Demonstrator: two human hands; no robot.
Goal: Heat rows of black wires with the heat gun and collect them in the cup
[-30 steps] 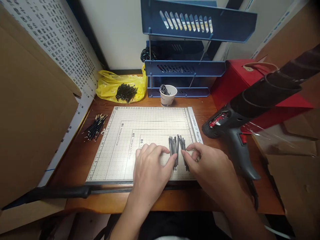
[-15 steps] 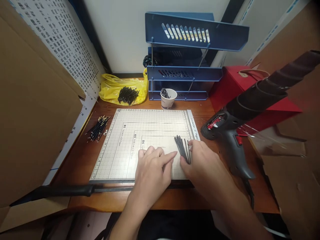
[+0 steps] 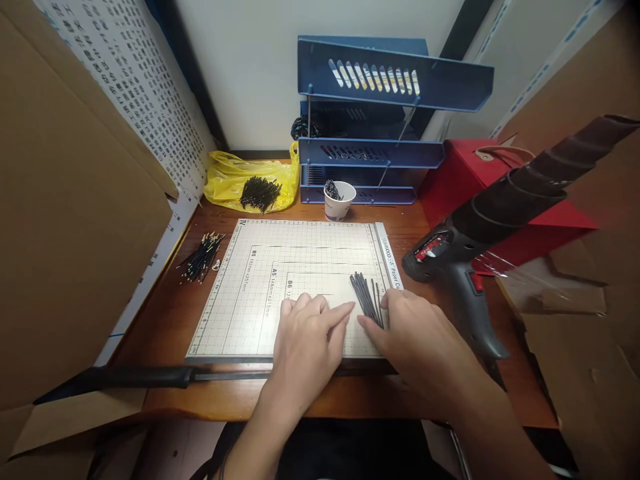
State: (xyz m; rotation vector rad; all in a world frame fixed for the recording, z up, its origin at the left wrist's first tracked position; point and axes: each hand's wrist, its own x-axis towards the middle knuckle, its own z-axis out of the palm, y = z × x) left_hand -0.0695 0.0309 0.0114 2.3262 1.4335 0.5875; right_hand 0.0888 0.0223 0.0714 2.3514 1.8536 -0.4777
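A small fanned bundle of thin black tube-like pieces lies on the right part of the gridded paper cutter board. My right hand is at the bundle's right and near side, thumb and fingertips spread apart around its lower end. Just left of the bundle, my left hand rests on the board with its fingers curled. The left index finger and thumb come together, and whatever may be between them is too small to make out. The cutter's black handle lies low along the front edge.
A dark heat gun stands at the right before a red box. Behind the board are a paper cup, a blue rack and a yellow bag with black pieces. More gold-tipped black pieces lie left.
My right thumb and fingers have spread a little away from the black pieces. My left hand stays nearly in place. The whole view has shifted slightly.
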